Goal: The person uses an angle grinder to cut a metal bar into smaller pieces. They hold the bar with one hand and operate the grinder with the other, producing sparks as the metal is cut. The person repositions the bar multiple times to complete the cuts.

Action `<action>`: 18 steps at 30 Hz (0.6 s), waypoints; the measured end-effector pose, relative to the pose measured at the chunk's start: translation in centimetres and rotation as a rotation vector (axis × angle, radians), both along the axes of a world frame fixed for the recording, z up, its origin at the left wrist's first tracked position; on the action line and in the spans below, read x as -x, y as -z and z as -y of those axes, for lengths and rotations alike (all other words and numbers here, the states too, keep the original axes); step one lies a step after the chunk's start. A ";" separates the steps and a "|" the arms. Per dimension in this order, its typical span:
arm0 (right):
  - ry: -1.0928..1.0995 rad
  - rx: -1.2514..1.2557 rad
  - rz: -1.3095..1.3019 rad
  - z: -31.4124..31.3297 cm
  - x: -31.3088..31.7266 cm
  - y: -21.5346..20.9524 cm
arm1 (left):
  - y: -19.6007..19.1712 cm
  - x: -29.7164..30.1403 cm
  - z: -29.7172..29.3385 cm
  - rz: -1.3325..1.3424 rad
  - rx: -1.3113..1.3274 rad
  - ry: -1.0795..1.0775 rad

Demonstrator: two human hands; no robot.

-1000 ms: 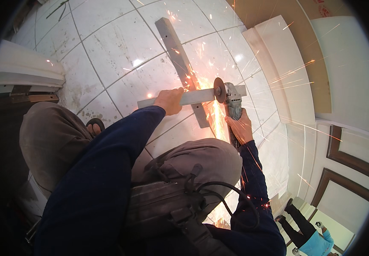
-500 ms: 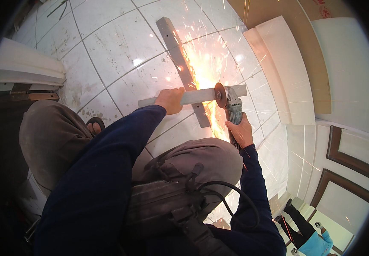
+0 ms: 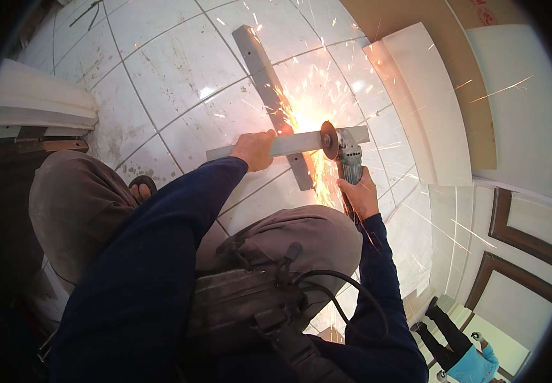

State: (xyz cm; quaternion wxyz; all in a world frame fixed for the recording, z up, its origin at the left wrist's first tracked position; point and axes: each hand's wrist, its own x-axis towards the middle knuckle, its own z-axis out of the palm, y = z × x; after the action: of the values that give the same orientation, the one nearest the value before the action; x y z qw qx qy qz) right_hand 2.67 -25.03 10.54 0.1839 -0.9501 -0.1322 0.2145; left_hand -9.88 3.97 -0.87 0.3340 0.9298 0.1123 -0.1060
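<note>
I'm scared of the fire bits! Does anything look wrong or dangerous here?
Yes. Sparks spray over the tiled floor where the angle grinder in the right hand meets the metal bar. The bare left hand grips that bar close to the spinning disc, and a sandalled foot sits nearby.

White tiled floor (image 3: 167, 70), grey metal bar (image 3: 260, 60) flat on it, white boards (image 3: 426, 102)

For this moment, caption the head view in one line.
Left hand steadies a metal bar while right hand runs a sparking angle grinder.
</note>
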 end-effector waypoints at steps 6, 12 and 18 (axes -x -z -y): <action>0.018 0.016 -0.008 -0.4 -0.4 0.4 | -0.2 -0.1 -0.1 -0.016 0.002 0.010; -0.043 0.041 0.034 -1.2 -0.9 0.1 | 0.6 0.2 0.0 0.029 0.001 0.008; 0.031 -0.012 -0.035 -0.5 -0.3 -0.1 | -0.2 -0.2 0.0 -0.025 -0.003 0.017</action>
State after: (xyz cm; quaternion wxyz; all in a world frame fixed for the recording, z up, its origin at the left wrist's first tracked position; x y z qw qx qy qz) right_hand 3.01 -24.53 10.59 0.1950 -0.9471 -0.1153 0.2274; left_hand -9.72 3.99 -0.65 0.3302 0.9298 0.1089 -0.1204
